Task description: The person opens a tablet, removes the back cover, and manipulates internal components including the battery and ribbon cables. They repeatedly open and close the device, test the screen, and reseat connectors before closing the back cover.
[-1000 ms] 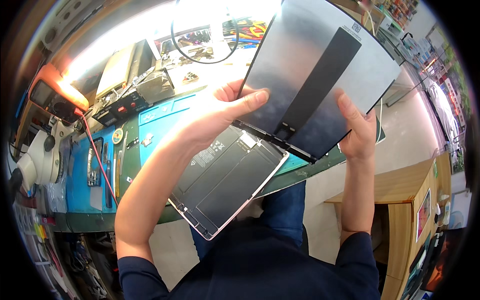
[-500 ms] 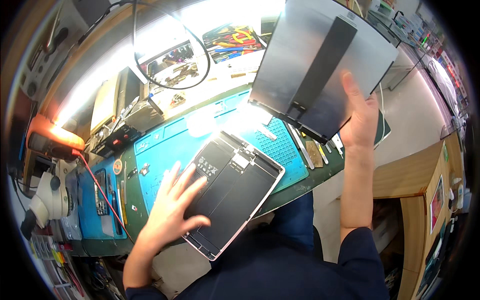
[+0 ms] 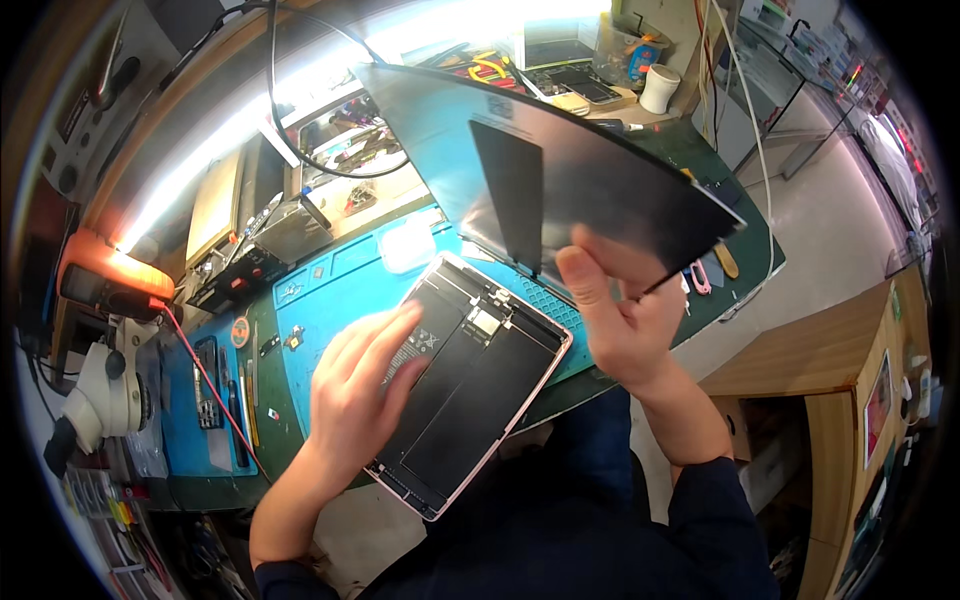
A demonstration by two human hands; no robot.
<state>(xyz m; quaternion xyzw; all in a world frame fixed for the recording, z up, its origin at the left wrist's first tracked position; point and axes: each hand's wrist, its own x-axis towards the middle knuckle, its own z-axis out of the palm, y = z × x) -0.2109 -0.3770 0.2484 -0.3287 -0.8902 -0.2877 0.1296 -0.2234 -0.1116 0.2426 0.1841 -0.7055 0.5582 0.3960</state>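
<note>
A tablet housing [image 3: 490,400] with its lid off lies slantwise at the near edge of the bench, its black battery cells and a small silver board part uncovered. My left hand [image 3: 355,390] is over its left side, fingers stretched and the thumb apart, holding nothing; whether it touches the housing I cannot tell. In my right hand [image 3: 630,325] is a tablet screen panel [image 3: 610,180], gripped at its near edge. The panel is raised and tilted above the mat, its silvery back with a dark strip facing me. Some right fingers are hidden behind it.
Under the housing's far part is a blue repair mat [image 3: 300,345]. An orange multimeter [image 3: 118,272] with a red lead and a white microscope part [image 3: 100,400] stand at left. Behind are a tool tray [image 3: 345,140] and a white cup [image 3: 659,88]. A wooden cabinet [image 3: 800,340] is at right.
The screen panel has swung left and turned, coming lower over the mat with my right hand. The fingers of my left hand have drawn closer together. The housing has hardly moved.
</note>
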